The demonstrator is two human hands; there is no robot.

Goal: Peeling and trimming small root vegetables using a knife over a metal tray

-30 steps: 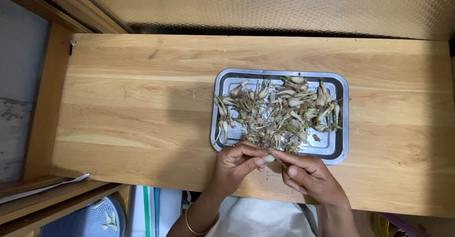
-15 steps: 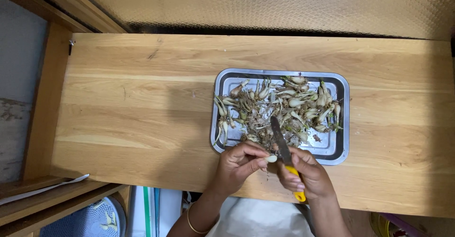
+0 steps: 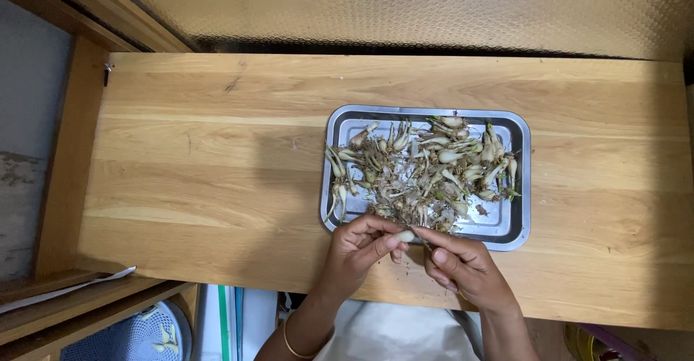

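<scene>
Fingers of the left hand [image 3: 359, 249] pinch 1 pale bulb [image 3: 405, 237] near the steel tray [image 3: 517, 239], the right hand [image 3: 463, 267] grips a knife, and the heaped bulbs [image 3: 423, 169] appear mostly untrimmed.

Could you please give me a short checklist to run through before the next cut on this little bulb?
1. Bulb held: ok, pinched in the left hand fingertips.
2. Knife in the right hand: cannot tell, only a thin sliver shows at the bulb; the blade is mostly hidden.
3. Fingertips away from the edge: cannot tell, both hands meet at the bulb.
4. Metal tray within reach: ok, just beyond the hands, piled with rooted bulbs.
5. Tray steady: ok, it lies flat on the wooden table.
</scene>
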